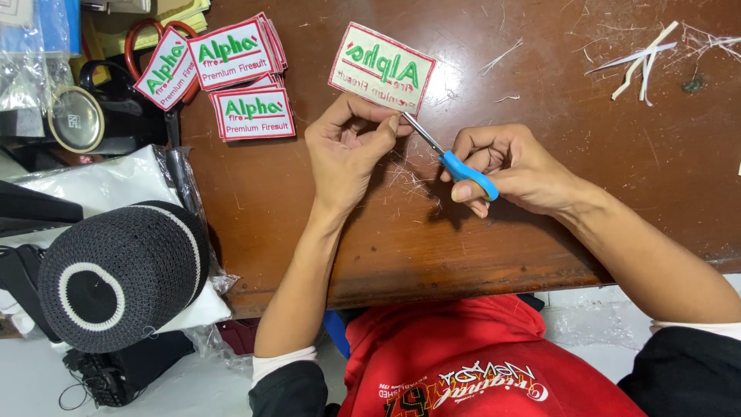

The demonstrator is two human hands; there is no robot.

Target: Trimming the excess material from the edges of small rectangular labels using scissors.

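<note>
On the worn brown wooden table (602, 193) we see our left hand (347, 150) pinching the lower edge of an embroidered patch (382, 68), thumb and fingertips pressed together on its stitched border. This patch is a flat rectangle of cream cloth with a red sewn rim and green and red lettering, lying slightly tilted just beyond the hand. Our right hand (513, 166) is curled around small scissors (455, 158) with a smooth blue plastic handle; their thin metal blades point toward the patch edge, with the tips right by the left fingertips. Fine loose threads (405, 177) lie on the wood between the two hands.

Farther left, a fanned stack of matching patches (231, 69) rests on the table, overlapping larger red-handled scissors (158, 35). Near the far right edge lie pale strips of trimmed scrap (641, 62). Off the table to the left sits a round black knitted cap (116, 270) with a white ring, on top of crinkled clear plastic bags (108, 181). Below, we wear a red shirt (471, 355) with dark sleeves.
</note>
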